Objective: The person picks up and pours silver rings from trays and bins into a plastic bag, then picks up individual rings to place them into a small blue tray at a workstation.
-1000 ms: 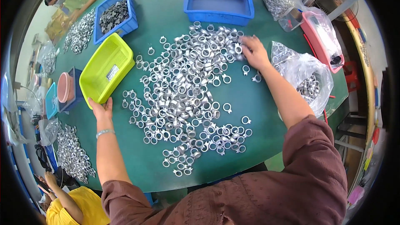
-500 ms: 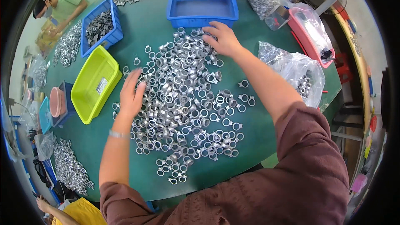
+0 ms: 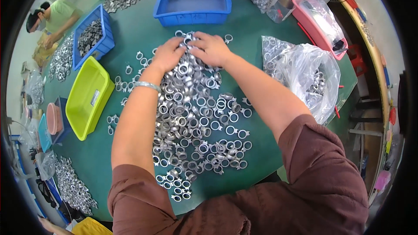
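Small silver metal rings with little tabs (image 3: 191,124) lie in a broad heap on the green table. My left hand (image 3: 168,55) rests at the far end of the heap, its fingers curved over the rings and the thumb apart. Close beside it, my right hand (image 3: 210,50) lies over the rings with its fingers spread. Both hands touch the heap from its two sides, and some rings show in the narrow gap between them. Their fingertips are partly hidden among the rings. Just beyond the hands stands a blue plastic bin (image 3: 193,6).
To the left are a lime-green tray (image 3: 89,100) and a blue bin of dark parts (image 3: 106,35). A clear plastic bag (image 3: 300,67) with rings and a pink basket (image 3: 320,28) stand at the right. Another ring pile (image 3: 74,187) lies near left. Co-workers sit across the table.
My left hand has moved away from me and to the right, onto the heap's far end. My right hand has come left toward it. Rings at the far end are pushed closer together.
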Motion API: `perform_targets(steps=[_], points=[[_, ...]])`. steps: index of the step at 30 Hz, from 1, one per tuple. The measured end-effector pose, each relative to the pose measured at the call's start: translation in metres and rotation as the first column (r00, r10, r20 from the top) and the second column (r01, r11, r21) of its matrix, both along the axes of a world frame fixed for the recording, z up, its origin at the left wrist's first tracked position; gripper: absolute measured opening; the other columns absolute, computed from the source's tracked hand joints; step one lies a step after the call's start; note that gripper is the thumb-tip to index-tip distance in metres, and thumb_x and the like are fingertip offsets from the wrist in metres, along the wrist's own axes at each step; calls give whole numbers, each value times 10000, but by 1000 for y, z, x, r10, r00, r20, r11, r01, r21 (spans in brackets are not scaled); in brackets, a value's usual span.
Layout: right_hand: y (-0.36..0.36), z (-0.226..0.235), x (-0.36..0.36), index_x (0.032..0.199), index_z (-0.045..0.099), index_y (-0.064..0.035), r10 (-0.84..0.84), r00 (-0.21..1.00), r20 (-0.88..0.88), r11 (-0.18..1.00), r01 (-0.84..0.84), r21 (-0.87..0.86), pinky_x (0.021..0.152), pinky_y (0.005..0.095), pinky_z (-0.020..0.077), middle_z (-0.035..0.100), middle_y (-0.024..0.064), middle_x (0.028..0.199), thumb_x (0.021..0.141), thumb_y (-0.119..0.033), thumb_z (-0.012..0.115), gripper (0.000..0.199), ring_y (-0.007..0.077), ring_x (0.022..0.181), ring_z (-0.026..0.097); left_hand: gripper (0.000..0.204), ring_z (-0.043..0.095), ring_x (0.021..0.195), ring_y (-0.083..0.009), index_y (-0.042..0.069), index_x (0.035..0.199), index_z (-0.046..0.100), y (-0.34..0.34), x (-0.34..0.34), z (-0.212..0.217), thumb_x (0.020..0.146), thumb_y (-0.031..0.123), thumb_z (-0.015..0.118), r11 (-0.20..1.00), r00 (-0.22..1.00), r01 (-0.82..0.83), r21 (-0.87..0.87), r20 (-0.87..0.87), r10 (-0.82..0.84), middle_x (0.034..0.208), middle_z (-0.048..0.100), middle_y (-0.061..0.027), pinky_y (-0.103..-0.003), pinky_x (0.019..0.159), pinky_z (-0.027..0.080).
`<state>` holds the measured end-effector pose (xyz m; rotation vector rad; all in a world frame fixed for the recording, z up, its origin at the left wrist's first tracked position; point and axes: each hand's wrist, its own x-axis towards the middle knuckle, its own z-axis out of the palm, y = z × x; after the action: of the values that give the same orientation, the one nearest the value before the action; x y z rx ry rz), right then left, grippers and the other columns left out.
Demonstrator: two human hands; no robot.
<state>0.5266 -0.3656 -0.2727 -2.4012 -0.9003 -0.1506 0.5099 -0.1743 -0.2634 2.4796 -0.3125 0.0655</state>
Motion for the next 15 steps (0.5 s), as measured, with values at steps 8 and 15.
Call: perform_targets(steps=[8, 15], points=[[-17, 13, -88, 982, 611, -110, -14, 996, 93, 992, 3, 123, 793, 409, 396, 519, 107, 1108, 765, -310, 554, 300, 272, 979, 514, 382, 455, 1126, -314, 7, 1137, 501, -13, -70, 10, 805, 194, 526, 974, 975, 224, 26, -3, -224, 1194, 491, -170, -361, 954, 359], [-42, 33, -144, 1015, 588, -78, 130, 990, -45, 974, -119, 193, 850, 419, 397, 499, 141, 1142, 752, -286, 597, 335, 320, 1019, 492, 392, 448, 1128, -318, 21, 1155, 505, -15, -131, 28, 804, 194, 535, 940, 938, 340, 12, -74, -338, 1186, 495, -177, -377, 964, 343]])
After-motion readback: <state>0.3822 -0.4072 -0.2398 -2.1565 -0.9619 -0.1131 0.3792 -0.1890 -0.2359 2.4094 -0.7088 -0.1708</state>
